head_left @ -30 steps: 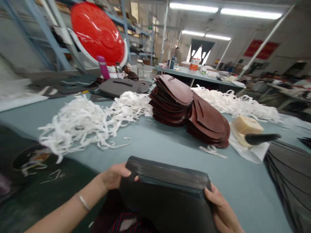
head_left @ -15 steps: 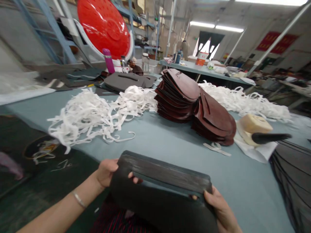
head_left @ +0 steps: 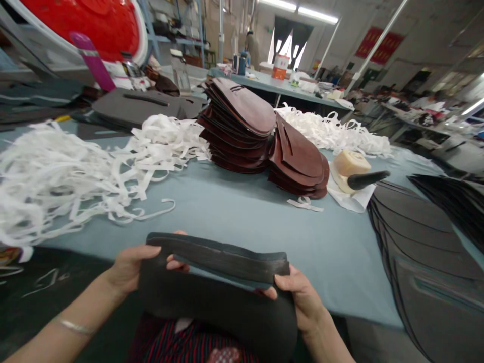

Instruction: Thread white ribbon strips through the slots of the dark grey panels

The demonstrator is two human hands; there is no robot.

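From my remote seat, I see the left hand [head_left: 132,269] and right hand [head_left: 298,295] closed on opposite ends of a dark slotted panel [head_left: 217,307], bowing it over the striped clothing [head_left: 170,343] in the person's lap, just off the near edge of the counter [head_left: 242,217]. The step in hand looks like flexing the panel along its slot, and I judge the next move calls for even pressure from both hands. Beyond lie stacked brown leather panels [head_left: 236,126] and tangled white strips [head_left: 94,181].
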